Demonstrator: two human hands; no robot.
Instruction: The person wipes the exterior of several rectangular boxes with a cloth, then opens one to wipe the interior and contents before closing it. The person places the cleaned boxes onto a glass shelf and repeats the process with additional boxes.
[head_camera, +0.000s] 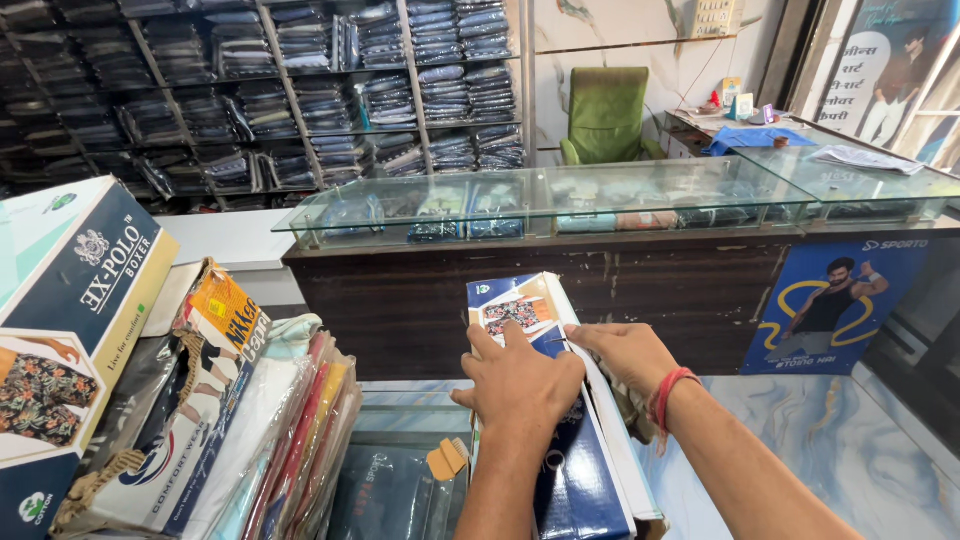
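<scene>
Glossy card, clear film and glass under my hands.

I press my left hand (520, 385) flat on a blue carton (560, 460) of smooth, glossy printed cardboard, with my right hand (625, 355) at its white matt paperboard edge; a red thread band (668, 392) of twisted cloth circles that wrist. At the left edge of the counter (800, 420), whose top looks like polished, marbled stone, packets (290, 430) in shiny, crinkled clear plastic film lean against a big matt card box (70, 300). Across from me I see a glass-topped showcase (560, 200) on a dark, worn wood-grain front, and a green fabric chair (606, 115).
</scene>
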